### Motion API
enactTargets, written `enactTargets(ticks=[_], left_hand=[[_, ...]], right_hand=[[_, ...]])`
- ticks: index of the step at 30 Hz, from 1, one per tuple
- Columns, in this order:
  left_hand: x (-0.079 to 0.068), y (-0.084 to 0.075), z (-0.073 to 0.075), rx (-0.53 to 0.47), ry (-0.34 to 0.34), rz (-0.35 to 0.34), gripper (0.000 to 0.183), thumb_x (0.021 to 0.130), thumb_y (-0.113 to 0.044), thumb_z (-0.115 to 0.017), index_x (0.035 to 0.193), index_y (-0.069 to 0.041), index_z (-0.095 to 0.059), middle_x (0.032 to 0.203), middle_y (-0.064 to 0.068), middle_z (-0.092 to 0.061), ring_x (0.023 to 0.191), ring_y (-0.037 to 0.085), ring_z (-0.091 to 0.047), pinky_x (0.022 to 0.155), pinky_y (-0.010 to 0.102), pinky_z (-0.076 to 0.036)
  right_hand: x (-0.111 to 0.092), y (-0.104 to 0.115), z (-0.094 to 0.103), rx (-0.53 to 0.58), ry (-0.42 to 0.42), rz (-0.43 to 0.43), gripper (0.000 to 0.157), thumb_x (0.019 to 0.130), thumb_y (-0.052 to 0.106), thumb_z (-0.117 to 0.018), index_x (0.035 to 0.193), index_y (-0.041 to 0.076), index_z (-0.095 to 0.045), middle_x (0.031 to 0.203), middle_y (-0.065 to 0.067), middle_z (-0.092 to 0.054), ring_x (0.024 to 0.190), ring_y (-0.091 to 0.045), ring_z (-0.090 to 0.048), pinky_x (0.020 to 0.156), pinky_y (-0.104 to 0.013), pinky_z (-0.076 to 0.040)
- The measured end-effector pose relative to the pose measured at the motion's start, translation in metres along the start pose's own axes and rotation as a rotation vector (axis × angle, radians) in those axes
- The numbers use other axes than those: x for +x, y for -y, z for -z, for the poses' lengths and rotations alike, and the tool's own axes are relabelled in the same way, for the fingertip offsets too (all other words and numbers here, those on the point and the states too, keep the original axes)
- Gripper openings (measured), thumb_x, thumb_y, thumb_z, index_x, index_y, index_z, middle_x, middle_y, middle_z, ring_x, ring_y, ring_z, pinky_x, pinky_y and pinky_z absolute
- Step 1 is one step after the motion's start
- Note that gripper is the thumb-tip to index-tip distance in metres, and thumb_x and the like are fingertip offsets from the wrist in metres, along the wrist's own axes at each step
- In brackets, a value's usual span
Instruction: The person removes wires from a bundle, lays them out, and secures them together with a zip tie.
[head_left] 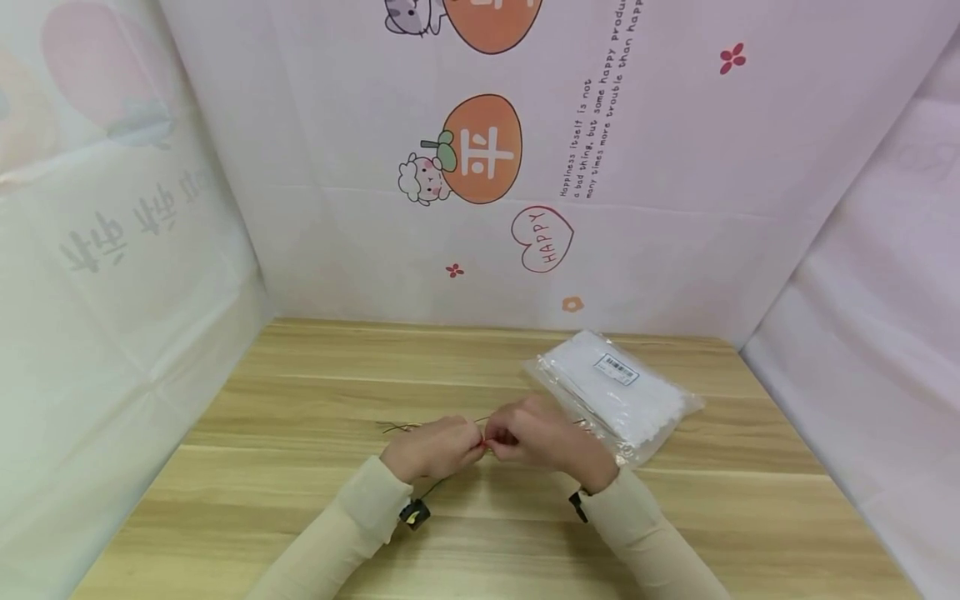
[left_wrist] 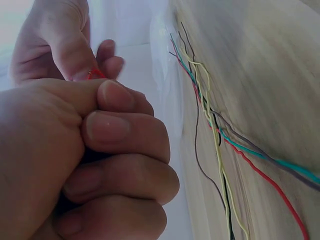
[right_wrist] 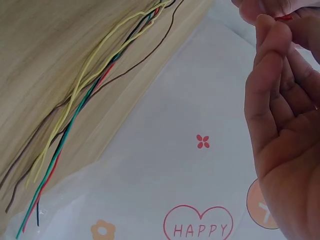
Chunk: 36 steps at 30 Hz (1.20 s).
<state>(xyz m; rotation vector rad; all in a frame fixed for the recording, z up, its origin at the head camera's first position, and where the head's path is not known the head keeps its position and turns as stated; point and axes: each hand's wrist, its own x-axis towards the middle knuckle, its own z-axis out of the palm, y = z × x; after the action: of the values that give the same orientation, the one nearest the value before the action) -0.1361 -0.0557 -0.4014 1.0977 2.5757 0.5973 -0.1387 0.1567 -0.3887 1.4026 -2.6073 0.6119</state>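
Observation:
Close together over the table are both hands, their fingertips meeting at a red wire [left_wrist: 95,74]. My left hand [head_left: 442,448] pinches it between thumb and forefinger, the other fingers curled into the palm. From the far side, my right hand [head_left: 536,433] pinches the same wire with thumb and forefinger; only a short red bit [right_wrist: 284,18] shows there. Below them a loose bundle of thin wires lies along the wood: yellow wires [right_wrist: 97,60], a green wire [right_wrist: 70,127], a brown wire [right_wrist: 145,57], plus red and black ones. In the head view the hands mostly hide this bundle.
A clear plastic bag [head_left: 618,383] with white contents and a barcode label lies behind the right hand. Printed white cloth [head_left: 652,258] rises at the back and both sides of the wooden table [head_left: 315,367]. Dark wrist devices [head_left: 415,513] sit at both cuffs.

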Motion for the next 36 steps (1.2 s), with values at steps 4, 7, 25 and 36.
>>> enactTargets(ticks=[4, 7, 25, 36], left_hand=[[-0.002, 0.002, -0.001, -0.021, 0.020, 0.037, 0.048, 0.113, -0.021, -0.047, 0.066, -0.022, -0.041, 0.056, -0.010, -0.033, 0.048, 0.003, -0.029, 0.049, 0.018, -0.026], [-0.003, 0.001, 0.000, -0.026, 0.025, 0.046, 0.048, 0.115, -0.023, -0.044, 0.066, -0.022, -0.041, 0.055, -0.010, -0.033, 0.048, 0.004, -0.029, 0.049, 0.018, -0.026], [-0.009, 0.009, 0.001, 0.000, 0.051, 0.033, 0.033, 0.115, -0.026, -0.044, 0.100, -0.007, -0.065, 0.061, -0.009, -0.036, 0.052, 0.006, -0.034, 0.053, 0.022, -0.034], [-0.007, 0.006, 0.002, -0.020, 0.093, 0.028, 0.042, 0.117, -0.032, -0.037, 0.153, -0.018, -0.053, 0.061, -0.010, -0.036, 0.050, 0.005, -0.030, 0.057, 0.022, -0.034]], right_hand=[[-0.002, -0.001, 0.005, 0.053, -0.009, -0.017, 0.010, 0.086, 0.001, -0.074, 0.081, 0.010, -0.075, 0.069, 0.007, -0.063, 0.061, 0.006, -0.047, 0.056, -0.011, -0.043], [-0.003, -0.003, 0.007, 0.072, -0.007, -0.022, 0.009, 0.086, 0.001, -0.074, 0.082, 0.010, -0.075, 0.069, 0.007, -0.064, 0.061, 0.007, -0.047, 0.056, -0.012, -0.044], [-0.012, -0.018, 0.011, 0.119, -0.001, -0.071, 0.011, 0.090, 0.005, -0.073, 0.083, 0.013, -0.073, 0.072, 0.009, -0.065, 0.063, 0.007, -0.052, 0.058, -0.015, -0.049], [-0.004, -0.008, 0.003, 0.006, -0.048, 0.115, 0.009, 0.096, 0.010, -0.077, 0.104, 0.012, -0.081, 0.097, 0.001, -0.080, 0.081, -0.002, -0.070, 0.074, -0.016, -0.056]])
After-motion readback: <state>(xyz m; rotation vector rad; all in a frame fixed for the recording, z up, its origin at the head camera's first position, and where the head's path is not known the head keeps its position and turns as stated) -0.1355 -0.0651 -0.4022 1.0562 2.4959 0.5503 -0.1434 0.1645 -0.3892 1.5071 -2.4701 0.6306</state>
